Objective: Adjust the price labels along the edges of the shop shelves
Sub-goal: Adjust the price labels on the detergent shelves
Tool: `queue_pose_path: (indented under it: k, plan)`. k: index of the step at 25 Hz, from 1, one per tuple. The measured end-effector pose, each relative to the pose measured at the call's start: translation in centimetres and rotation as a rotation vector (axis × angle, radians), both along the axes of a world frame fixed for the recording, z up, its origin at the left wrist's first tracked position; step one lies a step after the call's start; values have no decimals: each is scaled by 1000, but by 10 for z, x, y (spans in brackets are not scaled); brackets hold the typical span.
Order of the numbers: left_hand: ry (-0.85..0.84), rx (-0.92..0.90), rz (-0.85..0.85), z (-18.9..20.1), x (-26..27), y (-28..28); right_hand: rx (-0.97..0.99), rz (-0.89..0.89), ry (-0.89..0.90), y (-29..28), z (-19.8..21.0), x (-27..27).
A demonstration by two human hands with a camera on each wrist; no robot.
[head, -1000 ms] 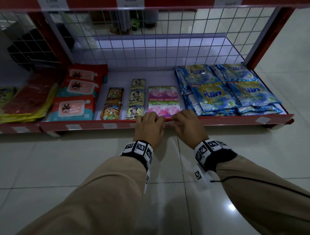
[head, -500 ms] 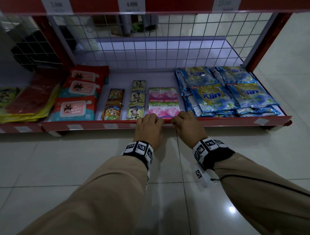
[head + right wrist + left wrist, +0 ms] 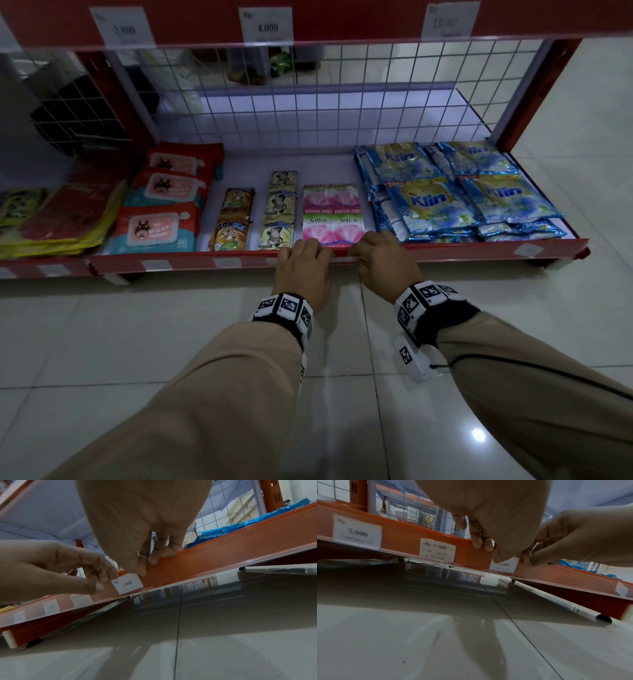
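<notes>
Both hands pinch the small white "2.000" paper price label (image 3: 127, 583), left hand (image 3: 301, 270) and right hand (image 3: 383, 263) unmoved on the lowest red metal shelf edge (image 3: 445, 248); seating continues.

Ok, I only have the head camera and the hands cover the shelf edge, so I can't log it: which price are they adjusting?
Observer: The price label between the hands reads 2.000.
Operator: Who's holding it?
Observer: The left hand pinches its left edge and the right hand pinches its right edge.
Operator: And the next one along?
Observer: To the person's left, the neighbouring label reads Rp. 11.000.
</notes>
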State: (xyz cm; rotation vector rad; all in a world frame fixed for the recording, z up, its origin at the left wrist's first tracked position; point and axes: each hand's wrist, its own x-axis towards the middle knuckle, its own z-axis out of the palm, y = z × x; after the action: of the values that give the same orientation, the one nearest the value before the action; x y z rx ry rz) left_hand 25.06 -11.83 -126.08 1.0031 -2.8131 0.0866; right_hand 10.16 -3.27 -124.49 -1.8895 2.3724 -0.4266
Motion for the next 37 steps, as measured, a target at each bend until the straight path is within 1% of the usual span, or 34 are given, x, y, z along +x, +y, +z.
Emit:
queue_pose_path:
  k: [4,7,13,19,25,28,30,32,34,37]
  plan:
    - [-24,-3,13,1,-1,1,9,-6,5,0,-1,0]
    - [2,6,14,1,0,3,-22,3,9,2,-4,-1]
    - [-20,-2,32,0,-3,3,29,-19,60,1,-7,0]
    - [6,-3,41,0,0,5,-69,-24,-37,8,-5,-3]
    - [-82,29,52,19,-5,6,-11,-33,-20,13,4,-9]
    - [-106,39,28,45,-16,5,-1,-66,-22,19,22,-22]
    - [-75,15,-11,72,-28,0,-36,-120,-46,18,43,-35]
    - [-16,-52,-53,107,-41,-6,-132,-175,-50,17,71,-48]
    - [53,-123,-110,142,-53,-9,-290,-242,-56,19,100,-61]
    - [134,-135,-226,193,-68,-10,-471,-325,-18,29,146,-74]
